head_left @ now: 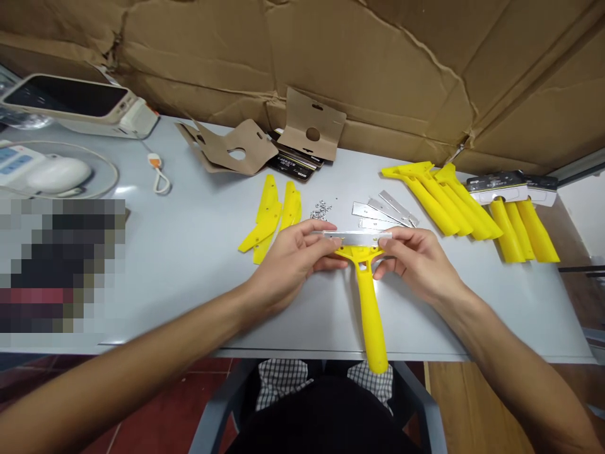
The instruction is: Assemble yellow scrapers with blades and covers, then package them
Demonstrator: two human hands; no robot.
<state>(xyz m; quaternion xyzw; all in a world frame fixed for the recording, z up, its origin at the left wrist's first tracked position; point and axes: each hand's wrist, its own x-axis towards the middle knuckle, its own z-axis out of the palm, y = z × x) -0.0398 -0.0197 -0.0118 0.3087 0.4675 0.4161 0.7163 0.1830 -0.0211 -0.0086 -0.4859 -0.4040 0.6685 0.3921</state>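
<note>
A yellow scraper handle [371, 315] points toward me over the table's front edge, with a metal blade [357, 239] lying across its wide head. My left hand [302, 252] pinches the left end of the blade and head. At the right end, my right hand [416, 255] does the same, thumb on top. Just beyond them lie loose metal blades [375, 211] and a small heap of screws [321, 210]. Several flat yellow pieces [265, 221] rest left of the screws.
Yellow handles [439, 202] lie at the right, beside more handles with black-and-white cards [501, 186]. Folded brown cards [236, 148] stand at the back before a cardboard wall [378, 75]. A phone [66, 98] and white cable [161, 183] are at the left.
</note>
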